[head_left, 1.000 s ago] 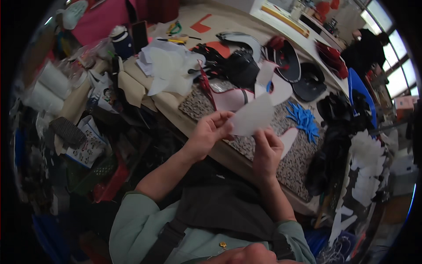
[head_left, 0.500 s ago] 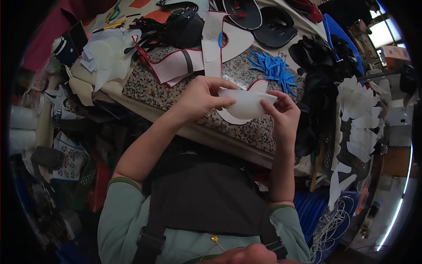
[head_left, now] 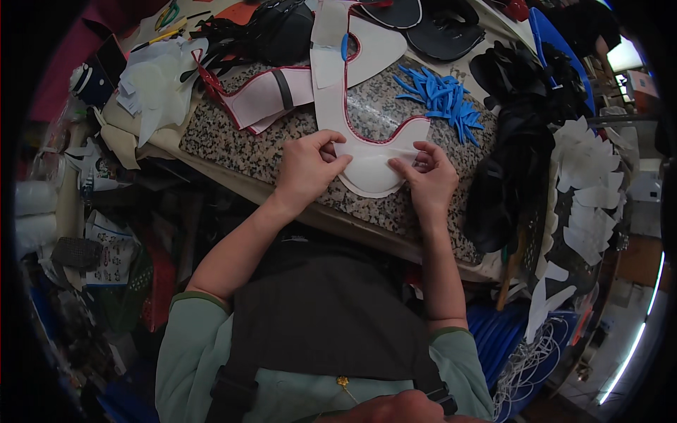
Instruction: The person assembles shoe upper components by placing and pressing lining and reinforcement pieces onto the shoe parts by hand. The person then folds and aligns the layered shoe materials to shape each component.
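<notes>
On a speckled stone slab (head_left: 233,151) lies a flat white shoe upper (head_left: 331,113) with red edging along its inner curve. Over its rounded near end sits a thin, whitish half-moon stiffener piece (head_left: 372,168). My left hand (head_left: 309,163) pinches the piece's left end between thumb and fingers. At the opposite end my right hand (head_left: 430,176) grips it the same way, thumb on top. Part of the curled fingers is hidden on both hands. A small blue strip (head_left: 344,48) lies on the upper farther back.
A heap of blue strips (head_left: 444,102) lies right of the upper. Another pinkish-white upper with red trim (head_left: 264,99) is on the left. Black pieces (head_left: 511,155) hang at the right edge, beside white cut pieces (head_left: 582,183). White sheets (head_left: 159,84) pile up at the left.
Both hands have brought the stiffener piece down from above the slab onto the upper's rounded end. They have shifted slightly left, and the piece now lies over the white surface.
</notes>
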Demonstrator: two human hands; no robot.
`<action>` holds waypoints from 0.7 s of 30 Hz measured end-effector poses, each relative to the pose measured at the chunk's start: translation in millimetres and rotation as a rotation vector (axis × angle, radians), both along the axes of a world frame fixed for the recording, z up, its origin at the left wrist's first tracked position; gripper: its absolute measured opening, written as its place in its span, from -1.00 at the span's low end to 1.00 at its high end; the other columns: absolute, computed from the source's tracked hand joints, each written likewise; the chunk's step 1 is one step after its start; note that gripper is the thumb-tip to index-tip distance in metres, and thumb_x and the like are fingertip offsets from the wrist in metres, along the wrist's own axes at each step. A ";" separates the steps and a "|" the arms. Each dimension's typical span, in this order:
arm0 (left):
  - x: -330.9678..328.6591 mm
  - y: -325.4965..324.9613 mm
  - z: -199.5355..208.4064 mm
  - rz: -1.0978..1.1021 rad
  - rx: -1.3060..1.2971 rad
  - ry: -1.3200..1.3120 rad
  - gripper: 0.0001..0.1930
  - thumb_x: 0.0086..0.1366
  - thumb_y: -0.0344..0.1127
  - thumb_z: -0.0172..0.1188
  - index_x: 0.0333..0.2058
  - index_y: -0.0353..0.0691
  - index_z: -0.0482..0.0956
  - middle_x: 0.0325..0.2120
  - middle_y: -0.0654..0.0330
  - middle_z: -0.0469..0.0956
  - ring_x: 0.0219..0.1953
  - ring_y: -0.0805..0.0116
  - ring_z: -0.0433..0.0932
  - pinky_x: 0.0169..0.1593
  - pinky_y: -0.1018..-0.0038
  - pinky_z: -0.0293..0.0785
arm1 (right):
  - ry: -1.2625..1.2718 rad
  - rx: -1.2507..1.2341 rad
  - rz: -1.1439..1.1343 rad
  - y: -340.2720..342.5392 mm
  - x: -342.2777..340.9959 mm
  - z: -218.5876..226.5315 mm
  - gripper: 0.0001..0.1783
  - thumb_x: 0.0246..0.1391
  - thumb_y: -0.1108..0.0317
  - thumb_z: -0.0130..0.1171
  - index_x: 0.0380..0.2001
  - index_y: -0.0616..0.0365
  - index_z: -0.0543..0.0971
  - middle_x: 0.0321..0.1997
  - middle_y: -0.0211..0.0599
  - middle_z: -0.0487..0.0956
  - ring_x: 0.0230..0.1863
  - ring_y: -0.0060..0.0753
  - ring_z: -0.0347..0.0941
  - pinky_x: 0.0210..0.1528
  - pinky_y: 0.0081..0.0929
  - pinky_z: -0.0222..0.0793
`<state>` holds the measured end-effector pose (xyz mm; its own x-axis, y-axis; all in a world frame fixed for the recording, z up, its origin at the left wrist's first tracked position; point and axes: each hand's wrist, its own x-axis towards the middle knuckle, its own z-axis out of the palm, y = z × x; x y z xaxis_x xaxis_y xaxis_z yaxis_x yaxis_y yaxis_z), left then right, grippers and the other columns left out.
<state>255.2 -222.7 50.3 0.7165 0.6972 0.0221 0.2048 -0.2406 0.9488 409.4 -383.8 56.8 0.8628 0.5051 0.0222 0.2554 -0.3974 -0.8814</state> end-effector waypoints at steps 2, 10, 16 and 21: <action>1.2 -2.6 2.8 0.023 0.048 -0.004 -0.72 0.06 -0.40 0.43 -0.22 -0.32 0.67 -0.60 0.33 0.51 -0.57 0.58 0.50 -0.39 0.58 0.51 | -0.069 -0.028 -0.027 1.7 -7.8 2.2 -0.41 -0.24 0.30 0.60 -0.09 0.24 0.60 -0.41 -0.30 0.66 -0.40 -0.52 0.58 -0.30 -0.55 0.52; 8.2 -34.5 22.9 -0.080 0.852 0.160 -0.50 -0.04 -0.34 0.42 -0.05 -0.22 0.57 0.03 0.07 0.46 0.06 0.09 0.46 0.06 0.27 0.46 | -0.183 0.051 -0.075 1.8 1.5 -5.3 -0.61 -0.11 0.39 0.45 -0.18 0.18 0.56 -0.35 -0.35 0.71 -0.41 -0.49 0.63 -0.26 -0.51 0.50; -3.8 -51.0 3.1 -0.618 0.873 0.122 -0.15 0.17 0.15 0.29 0.33 -0.16 0.26 0.37 -0.01 0.17 0.46 -0.01 0.02 0.44 -0.02 -0.05 | -0.118 0.053 -0.093 9.9 10.9 3.9 -0.62 -0.14 0.46 0.44 -0.19 0.22 0.57 -0.36 -0.33 0.71 -0.42 -0.49 0.63 -0.29 -0.54 0.52; -7.6 -44.1 11.3 -0.667 0.888 0.056 -0.19 0.10 0.01 0.39 0.29 -0.14 0.32 0.34 0.05 0.23 0.43 0.01 0.10 0.42 0.00 0.03 | -0.267 0.008 -0.089 -0.9 12.6 17.7 -0.63 -0.15 0.47 0.44 -0.21 0.21 0.58 -0.38 -0.30 0.67 -0.44 -0.40 0.59 -0.32 -0.46 0.49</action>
<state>247.6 -266.8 61.6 0.9575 -0.0758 0.2781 -0.1816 -0.9078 0.3780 422.1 -384.7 74.5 0.8666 0.4268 0.2586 0.4438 -0.4221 -0.7905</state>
